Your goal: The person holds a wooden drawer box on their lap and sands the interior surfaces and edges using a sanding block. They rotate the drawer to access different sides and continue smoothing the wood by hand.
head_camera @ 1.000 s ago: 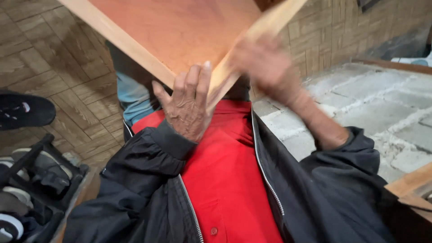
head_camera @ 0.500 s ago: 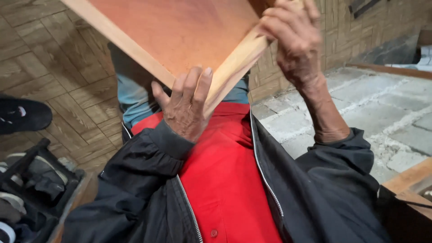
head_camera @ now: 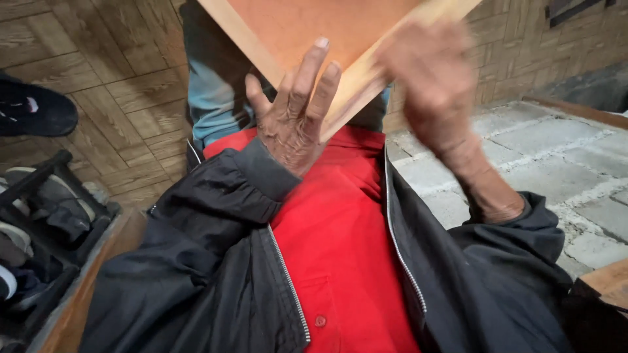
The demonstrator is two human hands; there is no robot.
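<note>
The wooden board (head_camera: 307, 26) fills the top of my view, its near corner pointing down at my red shirt (head_camera: 340, 242) and pressed close to my chest. My left hand (head_camera: 291, 111) lies flat against that corner, fingers spread and straight up its face, bracing more than gripping. My right hand (head_camera: 432, 85) is at the board's right edge, too blurred to tell whether its fingers are closed on it. So the board is up and steadied; I judge that setting it anywhere is still to come. The parquet floor (head_camera: 111, 85) and grey paving (head_camera: 556, 157) lie below, a shoe rack (head_camera: 46, 216) on my left, and a dark shoe (head_camera: 36, 108) beyond it.
</note>
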